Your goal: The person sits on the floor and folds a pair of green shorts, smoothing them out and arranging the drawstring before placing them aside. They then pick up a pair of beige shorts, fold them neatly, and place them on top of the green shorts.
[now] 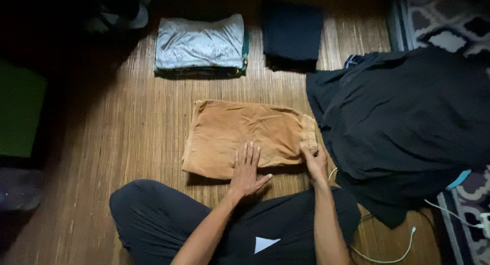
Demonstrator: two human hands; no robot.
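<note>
While left hand (247, 169) lies flat — fingers spread on orange cloth (245, 135) | right hand (315, 160) pinches its edge

I saw the folded shorts (244, 137) lying on the mat (127, 132), two folded stacks (200, 44) far behind them, and a heap of clothes (408, 122) to their right.

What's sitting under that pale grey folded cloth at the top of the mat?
Under the pale grey folded cloth a green folded piece shows at the right and bottom edges, on the woven mat. How many more pieces the stack holds is covered.
</note>
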